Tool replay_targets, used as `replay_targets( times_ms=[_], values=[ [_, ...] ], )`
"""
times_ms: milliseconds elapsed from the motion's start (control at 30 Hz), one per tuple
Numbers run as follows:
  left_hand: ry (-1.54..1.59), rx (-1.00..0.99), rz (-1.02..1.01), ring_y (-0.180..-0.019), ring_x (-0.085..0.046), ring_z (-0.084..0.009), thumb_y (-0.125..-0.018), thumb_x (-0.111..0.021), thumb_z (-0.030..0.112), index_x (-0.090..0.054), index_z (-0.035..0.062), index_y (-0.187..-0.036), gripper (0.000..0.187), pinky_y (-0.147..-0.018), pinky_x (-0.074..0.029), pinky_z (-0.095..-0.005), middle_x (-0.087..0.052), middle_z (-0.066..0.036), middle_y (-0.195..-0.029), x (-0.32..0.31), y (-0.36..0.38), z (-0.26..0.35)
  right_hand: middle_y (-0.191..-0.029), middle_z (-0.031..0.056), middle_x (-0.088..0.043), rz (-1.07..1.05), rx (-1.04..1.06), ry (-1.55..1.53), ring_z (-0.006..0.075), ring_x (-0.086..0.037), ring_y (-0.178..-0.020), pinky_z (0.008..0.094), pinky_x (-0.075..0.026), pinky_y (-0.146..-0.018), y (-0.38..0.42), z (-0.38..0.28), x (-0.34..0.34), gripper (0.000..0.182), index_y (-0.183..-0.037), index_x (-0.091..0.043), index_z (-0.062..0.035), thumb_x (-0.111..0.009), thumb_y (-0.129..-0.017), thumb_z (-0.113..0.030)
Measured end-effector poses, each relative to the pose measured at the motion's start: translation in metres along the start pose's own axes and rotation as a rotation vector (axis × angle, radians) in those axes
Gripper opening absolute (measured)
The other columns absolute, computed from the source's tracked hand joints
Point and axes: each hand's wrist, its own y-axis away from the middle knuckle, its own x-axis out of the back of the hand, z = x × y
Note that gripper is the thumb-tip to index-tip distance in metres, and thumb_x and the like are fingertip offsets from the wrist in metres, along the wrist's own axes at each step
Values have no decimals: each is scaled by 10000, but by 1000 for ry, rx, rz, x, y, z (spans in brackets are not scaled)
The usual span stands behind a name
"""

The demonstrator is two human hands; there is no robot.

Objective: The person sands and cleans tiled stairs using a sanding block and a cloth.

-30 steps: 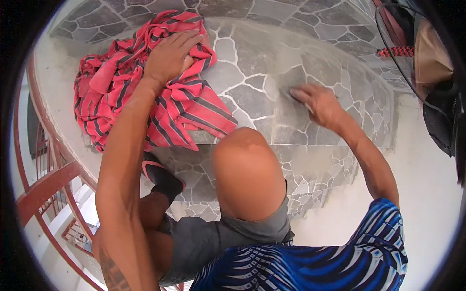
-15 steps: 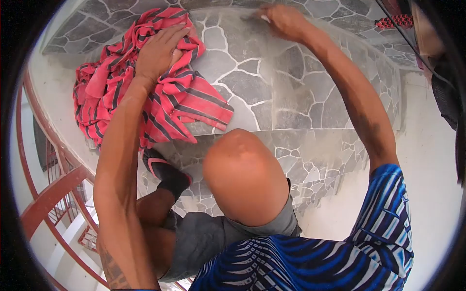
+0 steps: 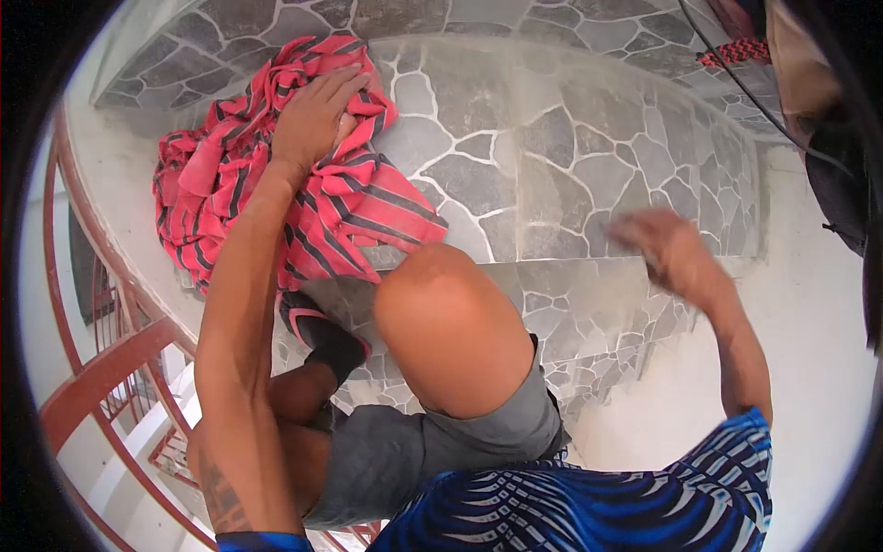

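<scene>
Spread over the left part of a stone-patterned step [image 3: 469, 175] is a crumpled red cloth [image 3: 377, 207] with black stripes. My left hand [image 3: 315, 120] lies on top of it, fingers stretched out and palm down. Near the front edge of the same step, on the right, is my right hand [image 3: 664, 250]. Motion smears its fingers, so I cannot make out whether anything is in them. My bent knee [image 3: 451, 322] stands just in front of the step, between the two arms.
A brown-red metal railing [image 3: 110, 377] curves along the left. My foot in a dark sock and flip-flop [image 3: 331, 336] rests on the lower step. At the upper right are a black cable [image 3: 736, 83], a red-black braided piece [image 3: 736, 51] and a dark bag-like item [image 3: 837, 184].
My right hand has come from the back of the step down to the right, near its front edge. The left hand stays on the cloth. The view has shifted slightly.
</scene>
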Motion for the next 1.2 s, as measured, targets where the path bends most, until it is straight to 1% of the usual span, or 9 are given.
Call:
replay_targets(
  times_ms=[133, 300, 500, 633, 867, 933, 1033, 1133, 1200],
  values=[
    [27, -10, -5, -1288, -569, -244, -807, -654, 220, -556, 162, -1416, 620, -1026, -497, -417, -573, -38, -1456, -2, 0, -3, -1200, 206, -653, 482, 57, 12, 422, -612, -1140, 492, -511, -976, -117, 30, 19, 571, -1280, -641, -95, -598, -740, 86],
    [24, -24, 36, -1282, -578, -269, -810, -668, 222, -561, 143, -1409, 614, -1045, -495, -415, -578, -64, -1451, -2, -2, -2, -1285, 221, -620, 330, -122, 200, 419, -603, -1168, 503, -508, -979, -241, 73, -10, 534, -1324, -613, -94, -576, -808, 39],
    [21, 411, 201, -1243, -613, -300, -885, -640, 283, -538, 90, -1434, 590, -1017, -523, -410, -587, -111, -1432, -34, -18, 13, -1266, 190, -630, 217, -9, -56, 397, -597, -1183, 468, -510, -993, -120, -5, -35, 632, -1330, -612, -96, -631, -725, 87],
    [-252, 714, -15, -1058, -655, -365, -899, -587, 332, -548, -108, -1312, 605, -867, -559, -420, -630, -246, -1214, -39, -71, 73, -1279, 182, -642, 598, -261, -232, 394, -621, -1171, 425, -500, -1007, -2, -3, -54, 605, -1334, -605, -46, -603, -760, 146],
    [-158, 587, -312, -1379, -470, -441, -1003, -449, 393, -575, -71, -1372, 606, -1136, -317, -603, -508, -291, -1477, -58, -188, 224, -1261, 203, -663, 688, -795, -393, 372, -635, -1183, 399, -484, -1014, 109, -45, -100, 401, -1275, -661, -41, -513, -934, 110],
    [17, 257, 98, -1299, -513, -446, -885, -571, 360, -662, -76, -1225, 561, -1127, -319, -584, -565, -284, -1372, -115, -212, 297, -1253, 202, -667, 718, -821, -351, 363, -639, -1175, 394, -483, -1014, 110, -53, -104, 387, -1276, -660, -31, -505, -947, 101],
    [538, -122, 41, -1338, -478, -436, -851, -575, 314, -645, -60, -1258, 557, -1186, -289, -539, -528, -301, -1404, -160, -274, 378, -1239, 193, -673, 778, -842, -363, 348, -644, -1162, 385, -484, -1009, 99, -55, -89, 360, -1274, -659, -17, -505, -965, 85],
    [748, -463, -747, -1313, -504, -385, -863, -559, 309, -653, -13, -1266, 525, -1158, -347, -474, -537, -253, -1414, -118, -314, 337, -1226, 177, -680, 802, -851, -423, 333, -648, -1154, 379, -483, -1008, 103, -52, -89, 355, -1272, -659, -13, -506, -969, 91],
    [731, -435, -511, -1347, -493, -355, -882, -555, 317, -631, 8, -1311, 535, -1160, -364, -438, -518, -218, -1464, -121, -300, 306, -1225, 173, -683, 862, -826, -398, 322, -646, -1161, 367, -477, -1014, 92, -30, -97, 339, -1274, -660, -10, -515, -980, 75]
  ],
)
